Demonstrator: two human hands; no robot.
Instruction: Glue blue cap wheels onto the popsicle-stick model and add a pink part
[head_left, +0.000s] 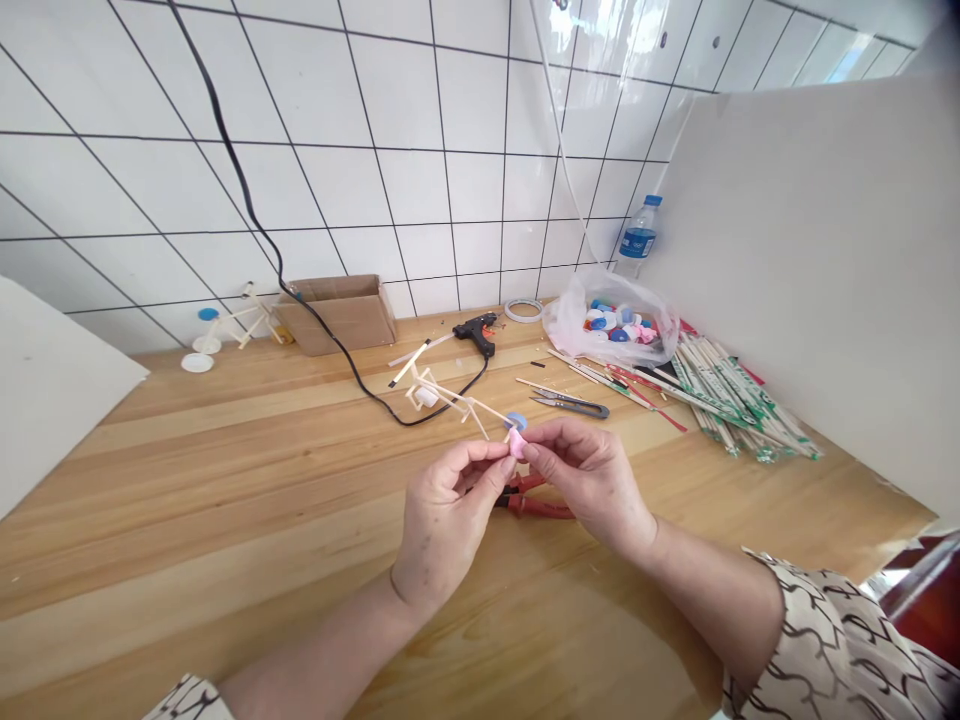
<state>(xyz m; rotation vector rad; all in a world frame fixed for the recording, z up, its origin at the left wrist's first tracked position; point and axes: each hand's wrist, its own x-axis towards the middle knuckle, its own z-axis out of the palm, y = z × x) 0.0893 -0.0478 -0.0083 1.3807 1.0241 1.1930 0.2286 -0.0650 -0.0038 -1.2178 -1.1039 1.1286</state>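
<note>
Between the fingertips of both my hands is a small, soft-looking pink piece (516, 443); its exact kind I cannot make out. My left hand (442, 525) pinches it from the left, while my right hand (596, 485) pinches it from the right. Just beyond my fingers stands a little stick frame (450, 392) made of thin wooden sticks, with a white cap near its far end and a blue bottle cap (515, 421) at its near end. Red-handled pliers (536, 502) lie on the table under my hands, partly hidden by them.
A black glue gun (476, 332) lies behind, its cord crossing the table. Thread snips (574, 404) and loose sticks lie to the right, near a plastic bag (562, 335) of bottle caps and bundled chopsticks (739, 395). A cardboard box (345, 325) and another stick frame (251, 320) stand back left.
</note>
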